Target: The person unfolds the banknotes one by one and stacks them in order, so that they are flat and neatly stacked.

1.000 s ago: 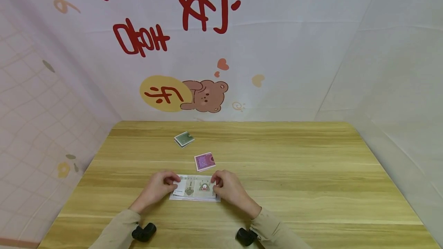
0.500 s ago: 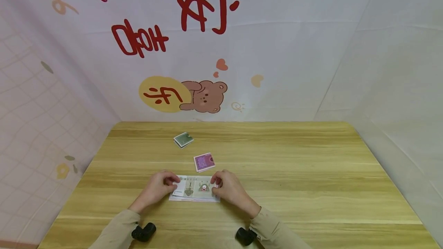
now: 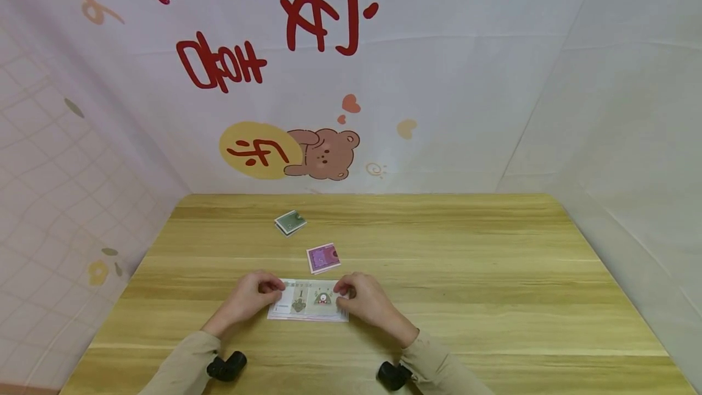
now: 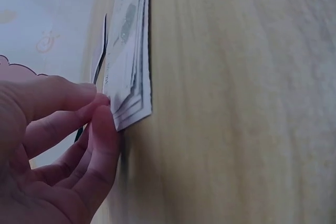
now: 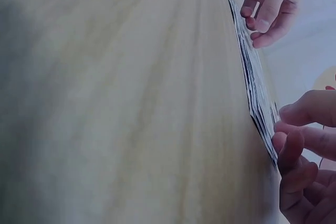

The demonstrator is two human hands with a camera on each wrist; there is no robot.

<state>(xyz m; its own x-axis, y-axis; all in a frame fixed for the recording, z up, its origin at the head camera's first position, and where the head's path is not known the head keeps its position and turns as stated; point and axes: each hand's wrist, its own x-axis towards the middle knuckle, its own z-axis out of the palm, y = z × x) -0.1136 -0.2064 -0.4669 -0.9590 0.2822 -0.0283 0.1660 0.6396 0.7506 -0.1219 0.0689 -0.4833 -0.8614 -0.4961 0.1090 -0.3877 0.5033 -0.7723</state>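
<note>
A stack of paper play banknotes [image 3: 314, 297] lies on the table before me, the top one pale with a "1" and a small cartoon figure. My left hand [image 3: 249, 300] pinches its left end between thumb and fingers; the left wrist view shows the notes' ends [image 4: 134, 111] fanned slightly at that corner. At the opposite end my right hand [image 3: 368, 302] grips the edge with thumb and forefinger, its other fingers curled. Seen edge-on in the right wrist view, the layered stack [image 5: 251, 85] runs between both hands.
Just beyond the stack sits a folded purple note [image 3: 323, 258]. Farther back lies a folded green note [image 3: 290, 222]. The wooden table [image 3: 493, 273] meets a white printed cloth [image 3: 466, 90] along its far edge.
The top note now sits more in line with those beneath it. My right forearm has shifted slightly to the right, while my left hand stays nearly still.
</note>
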